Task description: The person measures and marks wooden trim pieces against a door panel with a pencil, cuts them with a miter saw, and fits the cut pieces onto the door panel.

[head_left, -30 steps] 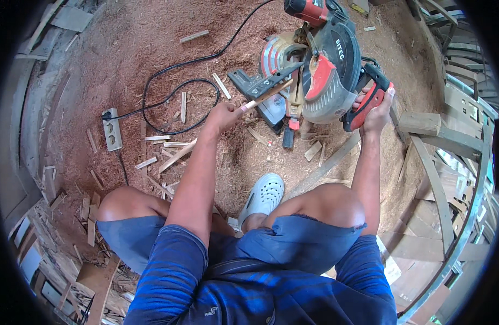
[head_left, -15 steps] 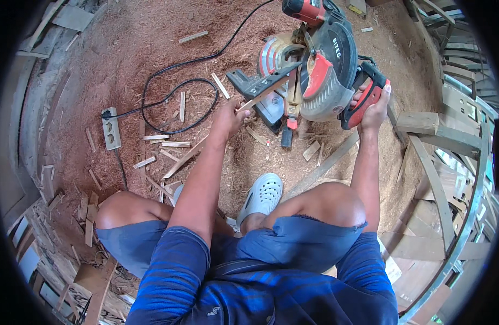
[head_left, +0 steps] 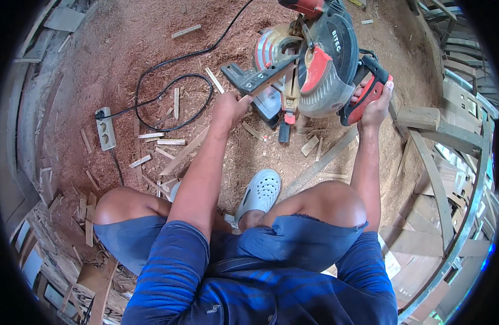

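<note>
Your left hand (head_left: 229, 106) has its fingers closed around the near end of a thin wooden strip (head_left: 265, 84), pressing it against the fence of the mitre saw (head_left: 309, 59). The strip runs up and to the right from your fist, across the saw's dark base and under the blade guard. Your left arm reaches straight forward over your left knee, the wrist level.

Your right hand (head_left: 375, 105) is clamped on the saw's red and black handle (head_left: 366, 92), fingers wrapped over the top, thumb side toward you. The right arm runs up past your right knee, nearly straight.

The saw sits on a sawdust floor (head_left: 125, 49); its guard is grey with a red wedge-shaped panel and a pale lettered mark on the black housing above. A black cable (head_left: 173, 81) loops left of it to a pale rectangular socket strip (head_left: 105, 129). Offcuts (head_left: 171, 142) lie scattered between the socket strip and your white clog (head_left: 259, 194).

Against the earlier frames, your left hand has moved up and closer to the saw base, and the strip now lies further under the guard. Your right grip is unchanged.
</note>
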A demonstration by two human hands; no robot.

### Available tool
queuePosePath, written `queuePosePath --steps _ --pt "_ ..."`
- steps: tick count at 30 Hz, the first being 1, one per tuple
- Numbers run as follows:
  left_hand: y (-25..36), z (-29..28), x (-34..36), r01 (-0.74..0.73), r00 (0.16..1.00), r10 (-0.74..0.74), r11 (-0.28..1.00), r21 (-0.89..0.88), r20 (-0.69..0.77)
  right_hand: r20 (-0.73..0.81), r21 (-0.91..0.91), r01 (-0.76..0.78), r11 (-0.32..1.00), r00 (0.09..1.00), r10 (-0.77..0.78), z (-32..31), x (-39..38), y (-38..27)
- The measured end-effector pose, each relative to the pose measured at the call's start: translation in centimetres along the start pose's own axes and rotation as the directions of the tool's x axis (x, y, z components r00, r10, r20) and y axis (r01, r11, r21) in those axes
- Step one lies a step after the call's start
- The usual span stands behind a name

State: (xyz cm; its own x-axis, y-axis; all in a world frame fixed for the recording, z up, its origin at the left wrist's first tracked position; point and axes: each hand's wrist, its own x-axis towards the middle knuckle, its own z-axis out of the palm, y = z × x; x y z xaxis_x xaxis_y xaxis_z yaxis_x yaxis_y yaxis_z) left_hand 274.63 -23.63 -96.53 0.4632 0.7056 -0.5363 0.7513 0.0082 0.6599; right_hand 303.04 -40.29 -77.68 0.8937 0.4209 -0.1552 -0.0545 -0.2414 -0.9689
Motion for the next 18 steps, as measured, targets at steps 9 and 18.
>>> queuePosePath --steps 9,18 --pt "3.7 -0.9 -0.7 0.226 0.973 -0.23 0.965 0.132 0.017 -0.001 0.028 0.0 1.0 1.0 0.0 0.3 -0.1 0.0" --pt "3.9 0.0 -0.7 0.192 0.981 -0.19 0.981 0.039 -0.031 0.011 0.07 -0.041 0.997 0.999 0.04 0.4 -0.1 -0.1"
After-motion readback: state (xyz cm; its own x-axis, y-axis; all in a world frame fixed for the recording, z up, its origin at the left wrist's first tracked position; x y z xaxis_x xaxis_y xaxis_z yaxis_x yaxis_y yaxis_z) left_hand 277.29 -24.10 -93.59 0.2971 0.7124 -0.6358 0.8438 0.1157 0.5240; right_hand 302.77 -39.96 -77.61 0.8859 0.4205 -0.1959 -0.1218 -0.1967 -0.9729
